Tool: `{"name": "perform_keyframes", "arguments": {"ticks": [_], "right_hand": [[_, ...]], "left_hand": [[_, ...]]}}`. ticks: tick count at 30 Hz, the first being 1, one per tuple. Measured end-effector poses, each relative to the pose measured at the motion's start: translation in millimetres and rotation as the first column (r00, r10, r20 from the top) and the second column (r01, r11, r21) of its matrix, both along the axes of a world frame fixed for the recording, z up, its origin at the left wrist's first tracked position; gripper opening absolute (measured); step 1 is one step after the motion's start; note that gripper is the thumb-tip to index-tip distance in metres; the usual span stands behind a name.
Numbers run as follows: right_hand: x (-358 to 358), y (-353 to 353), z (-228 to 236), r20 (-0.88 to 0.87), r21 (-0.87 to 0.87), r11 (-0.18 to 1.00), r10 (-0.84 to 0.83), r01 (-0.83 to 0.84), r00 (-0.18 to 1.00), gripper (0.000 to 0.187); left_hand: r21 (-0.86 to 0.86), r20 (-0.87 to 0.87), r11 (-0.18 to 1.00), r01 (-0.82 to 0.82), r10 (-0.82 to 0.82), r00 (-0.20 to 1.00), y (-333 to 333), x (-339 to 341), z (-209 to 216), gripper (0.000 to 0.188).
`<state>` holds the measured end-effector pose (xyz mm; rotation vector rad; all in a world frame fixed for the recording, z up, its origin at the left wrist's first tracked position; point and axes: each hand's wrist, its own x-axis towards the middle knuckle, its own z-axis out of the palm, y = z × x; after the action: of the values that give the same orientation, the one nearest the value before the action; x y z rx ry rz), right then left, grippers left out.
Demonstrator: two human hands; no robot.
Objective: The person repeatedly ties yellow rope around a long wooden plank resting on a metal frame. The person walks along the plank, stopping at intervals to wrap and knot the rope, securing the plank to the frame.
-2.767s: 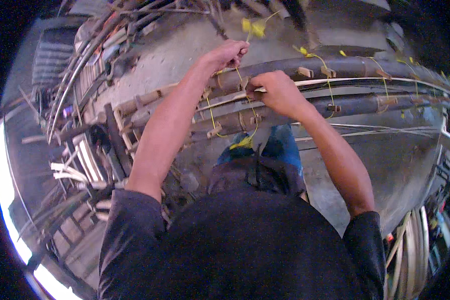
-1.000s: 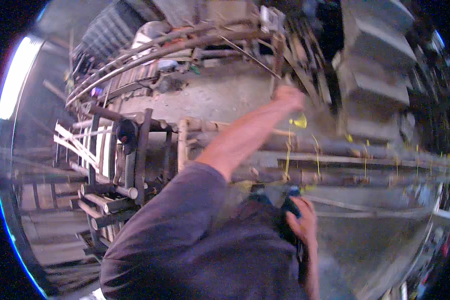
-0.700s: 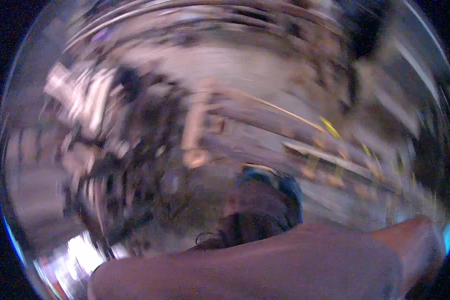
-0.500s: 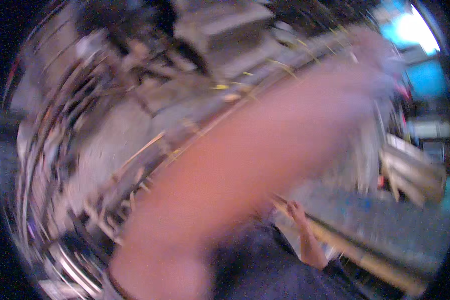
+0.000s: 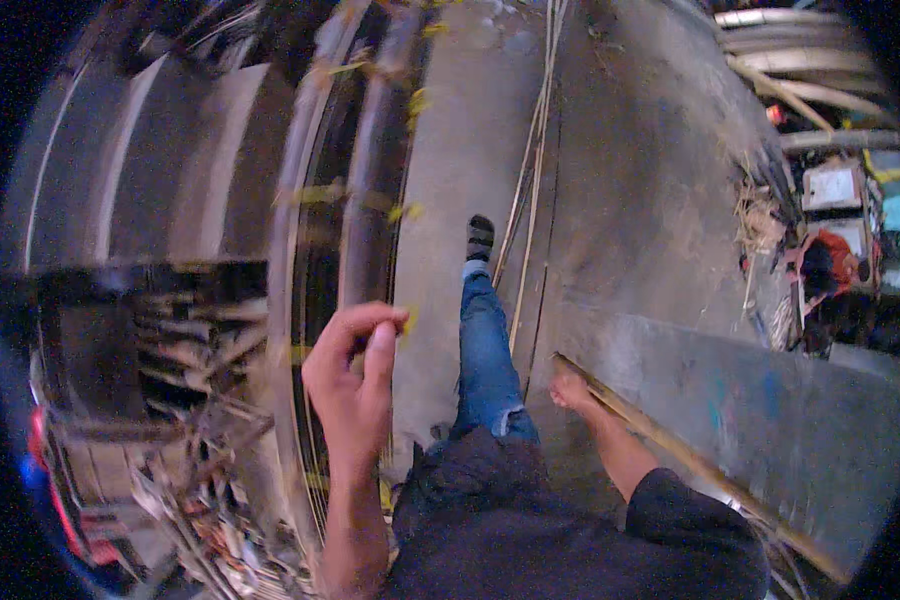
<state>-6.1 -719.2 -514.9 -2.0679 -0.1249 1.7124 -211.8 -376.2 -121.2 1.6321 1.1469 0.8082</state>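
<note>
My left hand [image 5: 353, 375] is raised in front of me, fingers loosely curled and the thumb apart from the index finger, nothing seen between them. Behind it run long bundled strips [image 5: 362, 170] tied with yellow bands; I see no contact with them. My right hand [image 5: 570, 388] hangs low, its fingers folded in, and I make out nothing in it. It is close to the near corner of a grey-topped bench with a wooden edge [image 5: 670, 445]; whether it touches the wood I cannot tell.
Long thin strips [image 5: 538, 130] lie on the concrete floor [image 5: 630, 170] ahead of my stepping foot [image 5: 480, 238]. Dark grey panels [image 5: 160, 160] stand at left, with scrap wood [image 5: 220, 520] below. At right are a person in orange and dark clothing [image 5: 830, 265] and stacked curved poles [image 5: 810, 60].
My left forearm, a blur across the picture before, has drawn back to the left with its hand bent upward. The view has turned, and my leg and the floor now show.
</note>
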Motion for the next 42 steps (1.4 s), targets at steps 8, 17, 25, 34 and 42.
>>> {"name": "perform_keyframes", "arguments": {"ticks": [8, 17, 25, 34, 42], "right_hand": [[160.5, 266.7, -245.7, 0.612, 0.198, 0.972, -0.021, -0.128, 0.790, 0.024], [346.9, 423.5, -447.0, 0.593, 0.104, 0.992, -0.124, 0.077, 0.796, 0.022], [432.2, 517.1, -567.6, 0.745, -0.049, 0.959, -0.151, 0.278, 0.650, 0.025], [412.9, 506.5, -509.4, 0.573, 0.007, 0.972, -0.195, 0.233, 0.796, 0.024], [293.2, 402.2, -233.4, 0.742, 0.339, 0.900, -0.435, 0.275, 0.510, 0.028]], "left_hand": [[0.397, -0.721, 0.848, 0.351, 0.051, 0.691, 164.6, 179.1, -76.1, 0.024], [0.236, -0.921, 0.819, 0.522, 0.016, 0.390, 324.2, 347.7, -185.6, 0.028], [0.167, -0.922, 0.820, 0.548, -0.066, 0.380, 375.4, 397.5, -274.8, 0.027], [0.180, -0.912, 0.806, 0.564, -0.078, 0.403, 374.3, 402.6, -272.4, 0.027], [0.256, -0.893, 0.774, 0.579, -0.039, 0.448, 322.0, 348.3, -162.6, 0.027]]}}
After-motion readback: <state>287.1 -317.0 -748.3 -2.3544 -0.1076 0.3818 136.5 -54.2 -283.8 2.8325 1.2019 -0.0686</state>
